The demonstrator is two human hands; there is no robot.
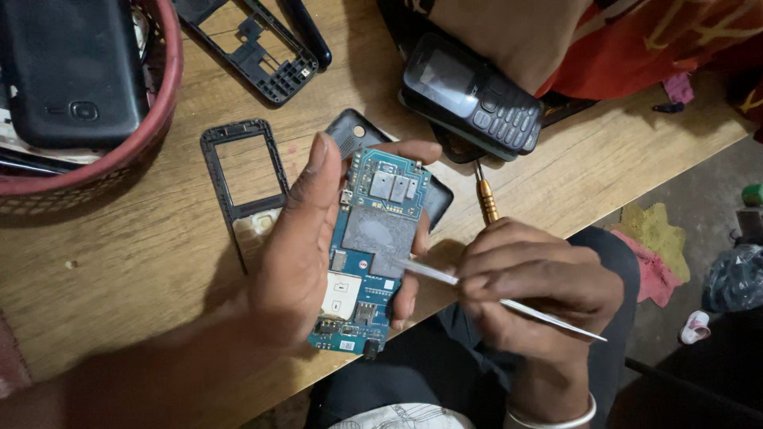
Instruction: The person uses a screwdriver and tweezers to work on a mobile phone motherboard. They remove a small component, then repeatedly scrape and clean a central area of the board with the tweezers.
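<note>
Left hand (pixel 298 254) grips one circuit board (pixel 372 250); right hand (pixel 532 282), one tweezers (pixel 429 272).

A wooden table (pixel 143 254) fills the left of the frame. On it lie a red basket (pixel 163 87) at upper left, two black phone frames (pixel 238 171) (pixel 262 48), a keypad phone (pixel 477 95) and a back cover (pixel 358 131).

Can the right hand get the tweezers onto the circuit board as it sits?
Probably yes: the left hand holds the circuit board face up, and the tweezers in the right hand already meet it, nothing between.
</note>
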